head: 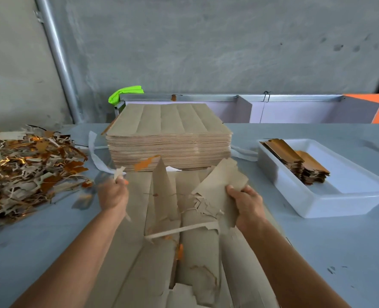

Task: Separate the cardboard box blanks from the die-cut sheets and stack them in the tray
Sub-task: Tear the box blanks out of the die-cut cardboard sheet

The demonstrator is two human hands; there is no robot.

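Note:
A torn die-cut sheet (161, 252) lies brown side up in front of me, with loose strips across it. My right hand (247, 205) grips a lifted box blank (223, 181) by its lower edge, above the sheet's right half. My left hand (113, 192) pinches a small waste scrap (119, 172) at the sheet's far left corner. Behind the sheet stands a tall stack of uncut sheets (169, 138). A white tray (330, 196) at the right holds a low pile of gold-faced blanks (299, 161).
A heap of gold and grey trim scraps (26, 167) covers the table's left side. White strapping (95, 152) curls beside the stack. A metal frame with panels (239, 101) and a green cloth (126, 93) stand behind the table against the concrete wall.

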